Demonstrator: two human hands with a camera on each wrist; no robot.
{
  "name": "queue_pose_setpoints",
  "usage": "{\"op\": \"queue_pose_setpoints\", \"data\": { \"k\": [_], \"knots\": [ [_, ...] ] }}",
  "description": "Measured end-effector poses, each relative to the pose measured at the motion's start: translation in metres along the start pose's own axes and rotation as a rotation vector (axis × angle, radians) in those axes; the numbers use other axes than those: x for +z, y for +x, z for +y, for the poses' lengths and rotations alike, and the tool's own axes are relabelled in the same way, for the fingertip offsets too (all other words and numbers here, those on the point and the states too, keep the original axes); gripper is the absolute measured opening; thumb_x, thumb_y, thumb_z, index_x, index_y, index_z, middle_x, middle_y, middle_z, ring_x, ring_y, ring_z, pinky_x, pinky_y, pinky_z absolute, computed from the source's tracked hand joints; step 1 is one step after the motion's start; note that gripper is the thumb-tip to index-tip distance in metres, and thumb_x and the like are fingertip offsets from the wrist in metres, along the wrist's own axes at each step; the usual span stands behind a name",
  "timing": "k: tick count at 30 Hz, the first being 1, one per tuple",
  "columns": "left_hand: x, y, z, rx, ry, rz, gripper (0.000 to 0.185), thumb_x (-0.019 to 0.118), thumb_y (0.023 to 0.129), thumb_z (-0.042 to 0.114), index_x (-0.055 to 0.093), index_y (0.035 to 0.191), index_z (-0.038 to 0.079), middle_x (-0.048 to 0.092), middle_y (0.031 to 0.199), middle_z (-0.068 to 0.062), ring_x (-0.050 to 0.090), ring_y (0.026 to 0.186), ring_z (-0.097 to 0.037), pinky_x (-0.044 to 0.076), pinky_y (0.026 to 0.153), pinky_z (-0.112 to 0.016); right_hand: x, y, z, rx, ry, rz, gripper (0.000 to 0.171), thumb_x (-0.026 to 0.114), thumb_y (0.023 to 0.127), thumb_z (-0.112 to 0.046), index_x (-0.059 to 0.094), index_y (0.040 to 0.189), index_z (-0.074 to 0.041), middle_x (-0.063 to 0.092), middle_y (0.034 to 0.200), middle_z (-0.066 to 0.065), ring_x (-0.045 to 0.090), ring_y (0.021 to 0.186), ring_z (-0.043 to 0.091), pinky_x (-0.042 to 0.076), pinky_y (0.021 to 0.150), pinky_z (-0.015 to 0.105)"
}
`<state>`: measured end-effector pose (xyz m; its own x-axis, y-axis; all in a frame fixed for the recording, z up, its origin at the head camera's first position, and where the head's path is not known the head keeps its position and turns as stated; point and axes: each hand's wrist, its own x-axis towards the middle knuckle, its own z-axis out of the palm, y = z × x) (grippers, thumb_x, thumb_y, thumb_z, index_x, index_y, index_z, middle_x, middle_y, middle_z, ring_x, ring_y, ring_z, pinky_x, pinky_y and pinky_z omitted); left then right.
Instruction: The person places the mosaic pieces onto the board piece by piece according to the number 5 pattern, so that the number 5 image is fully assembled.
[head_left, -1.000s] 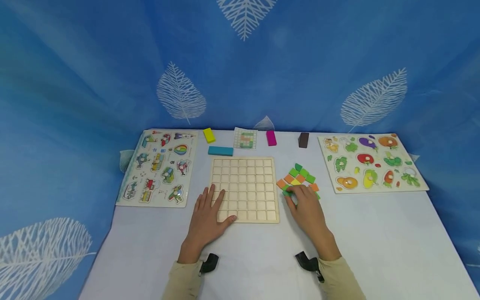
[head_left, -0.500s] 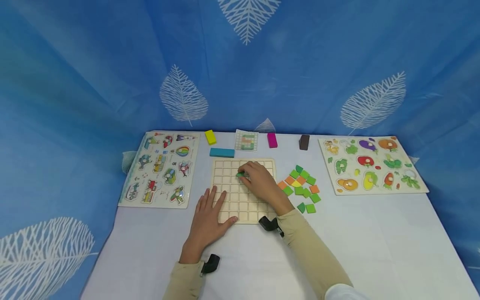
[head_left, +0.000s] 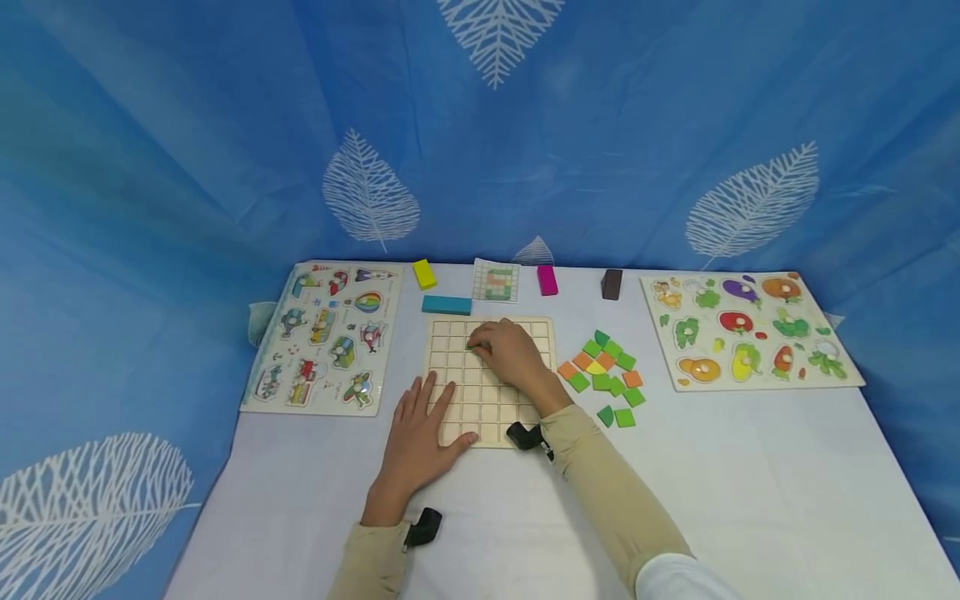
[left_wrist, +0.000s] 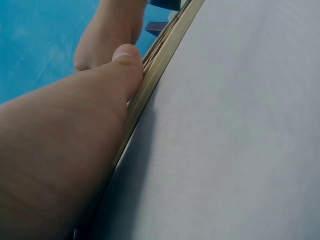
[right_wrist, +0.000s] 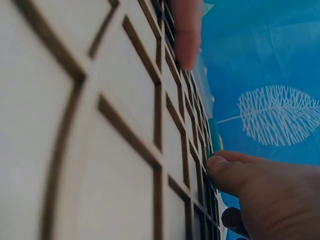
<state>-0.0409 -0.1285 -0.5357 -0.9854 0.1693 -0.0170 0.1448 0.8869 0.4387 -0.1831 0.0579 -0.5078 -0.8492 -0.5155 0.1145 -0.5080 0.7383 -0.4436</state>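
A square wooden grid board [head_left: 489,412] lies flat on the white table. My left hand [head_left: 412,442] rests on its near left part with fingers spread; in the left wrist view the thumb [left_wrist: 129,70] lies along the board's edge. My right hand [head_left: 513,354] reaches over the upper middle of the grid. Between its thumb and fingers it pinches a small green piece [head_left: 470,347], mostly hidden by the fingertips. The right wrist view shows the thumb [right_wrist: 227,172] right at the grid cells, with a sliver of green at its tip.
Loose green, orange and yellow tiles [head_left: 602,382] lie right of the board. Behind it are a pattern card [head_left: 497,281] and blue [head_left: 446,305], yellow [head_left: 423,274], magenta [head_left: 547,281] and dark brown [head_left: 611,284] blocks. Picture puzzles stand left [head_left: 318,392] and right [head_left: 723,382].
My right hand has moved left from the loose tiles to the grid with a green piece, then shifted slightly further left. My left hand has stayed on the board.
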Motion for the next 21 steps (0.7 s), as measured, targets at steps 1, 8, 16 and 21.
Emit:
{"op": "queue_pose_setpoints", "data": {
  "k": [1, 8, 16, 21],
  "knots": [
    [0.0, 0.0, 0.0, 0.001, 0.001, 0.005, 0.089, 0.062, 0.088, 0.068, 0.039, 0.158, 0.019, 0.019, 0.171, -0.013, 0.013, 0.159, -0.036, 0.019, 0.126, -0.059, 0.0, 0.0, 0.0, -0.006, -0.012, 0.007, 0.016, 0.069, 0.098, -0.022, 0.08, 0.109, -0.018, 0.076, 0.119, -0.002, 0.069, 0.116, 0.021, 0.044, 0.117, 0.044],
    [-0.002, 0.0, 0.001, 0.007, -0.011, 0.023, 0.088, 0.063, 0.088, 0.067, 0.04, 0.158, 0.019, 0.02, 0.171, -0.013, 0.014, 0.159, -0.036, 0.02, 0.126, -0.059, -0.002, -0.005, -0.004, -0.008, -0.127, 0.027, 0.018, 0.07, 0.098, -0.027, 0.081, 0.111, -0.022, 0.075, 0.123, -0.007, 0.071, 0.11, 0.018, 0.054, 0.101, 0.04],
    [0.0, 0.0, 0.003, 0.004, -0.015, 0.027, 0.088, 0.064, 0.088, 0.067, 0.041, 0.157, 0.018, 0.021, 0.17, -0.014, 0.015, 0.159, -0.037, 0.02, 0.126, -0.059, -0.011, -0.032, 0.005, 0.05, -0.071, 0.039, 0.017, 0.071, 0.097, -0.024, 0.081, 0.11, -0.02, 0.077, 0.119, -0.005, 0.066, 0.097, 0.021, 0.052, 0.083, 0.037],
    [-0.001, -0.001, 0.003, -0.003, -0.036, 0.018, 0.088, 0.064, 0.087, 0.066, 0.041, 0.157, 0.017, 0.021, 0.171, -0.014, 0.013, 0.159, -0.036, 0.018, 0.127, -0.059, -0.023, -0.073, 0.025, 0.132, 0.024, 0.138, 0.019, 0.072, 0.096, -0.021, 0.079, 0.112, -0.015, 0.077, 0.117, 0.001, 0.067, 0.101, 0.025, 0.053, 0.086, 0.042]
  ]
}}
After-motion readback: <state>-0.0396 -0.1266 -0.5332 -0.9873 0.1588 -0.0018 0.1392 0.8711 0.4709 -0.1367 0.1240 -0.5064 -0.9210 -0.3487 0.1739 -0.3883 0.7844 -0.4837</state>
